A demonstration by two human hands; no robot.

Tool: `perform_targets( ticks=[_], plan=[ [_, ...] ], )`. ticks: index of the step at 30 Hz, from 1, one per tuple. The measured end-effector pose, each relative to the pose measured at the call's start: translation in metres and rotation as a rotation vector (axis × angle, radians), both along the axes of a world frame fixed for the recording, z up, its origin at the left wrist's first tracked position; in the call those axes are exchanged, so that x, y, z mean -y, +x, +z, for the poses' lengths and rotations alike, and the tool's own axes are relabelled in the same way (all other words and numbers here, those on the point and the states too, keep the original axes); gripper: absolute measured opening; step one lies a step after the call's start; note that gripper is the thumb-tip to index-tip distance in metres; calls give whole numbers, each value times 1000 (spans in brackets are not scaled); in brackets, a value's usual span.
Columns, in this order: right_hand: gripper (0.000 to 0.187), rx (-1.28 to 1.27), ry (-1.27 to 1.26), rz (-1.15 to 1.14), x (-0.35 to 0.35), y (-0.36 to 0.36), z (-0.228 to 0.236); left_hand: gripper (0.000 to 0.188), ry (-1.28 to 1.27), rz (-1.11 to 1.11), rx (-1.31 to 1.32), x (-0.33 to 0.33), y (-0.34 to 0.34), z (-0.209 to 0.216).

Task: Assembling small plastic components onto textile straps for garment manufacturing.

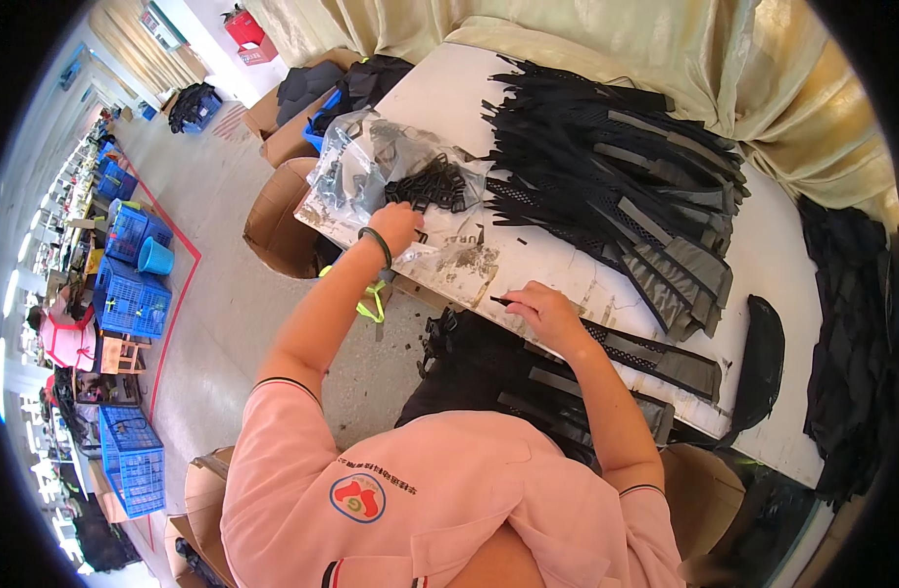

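Note:
My left hand point(394, 227) is at the near side of a clear plastic bag point(356, 157) that holds a heap of black plastic buckles point(430, 184). Its fingers are curled, and a small dark piece shows beside the fingertips; whether they grip it or the bag I cannot make out. Closer to the table's near edge, my right hand point(547, 312) pinches a black strap, whose narrow tip point(500, 301) sticks out to the left of the fingers. A black and grey mesh panel point(655, 359) runs right from below this hand along the table edge; the hand hides where strap and panel meet.
Many black strap pieces with grey panels point(616, 186) lie piled on the white table point(773, 245). A black curved piece point(760, 363) rests at the right. Black pieces point(479, 367) hang over my lap. Cardboard boxes point(278, 218) stand left of the table; blue crates point(131, 299) line the floor.

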State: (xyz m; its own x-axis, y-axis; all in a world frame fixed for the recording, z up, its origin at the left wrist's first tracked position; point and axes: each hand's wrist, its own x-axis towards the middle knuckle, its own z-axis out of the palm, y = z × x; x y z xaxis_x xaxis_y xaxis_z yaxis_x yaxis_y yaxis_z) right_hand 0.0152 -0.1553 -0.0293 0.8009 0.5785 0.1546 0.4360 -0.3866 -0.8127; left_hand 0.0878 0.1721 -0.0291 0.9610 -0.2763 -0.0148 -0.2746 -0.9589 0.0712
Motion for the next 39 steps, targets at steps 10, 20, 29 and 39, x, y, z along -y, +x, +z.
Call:
perform_targets(
  ticks=[10,20,29,39],
  plan=[
    [14,-443,199,-117,11,12,3,14,-90,-75,-56,3,5,5],
    [12,-733,481,-92,6,4,37,14,-1534,106,-358,133,-75,10],
    [13,-1008,699,-184,9,-10,35,17,-1740,111,-306,163,-88,6],
    [14,-1018,723,-188,13,-12,36,20,-1700,-39,-191,164,-92,13]
  ],
)
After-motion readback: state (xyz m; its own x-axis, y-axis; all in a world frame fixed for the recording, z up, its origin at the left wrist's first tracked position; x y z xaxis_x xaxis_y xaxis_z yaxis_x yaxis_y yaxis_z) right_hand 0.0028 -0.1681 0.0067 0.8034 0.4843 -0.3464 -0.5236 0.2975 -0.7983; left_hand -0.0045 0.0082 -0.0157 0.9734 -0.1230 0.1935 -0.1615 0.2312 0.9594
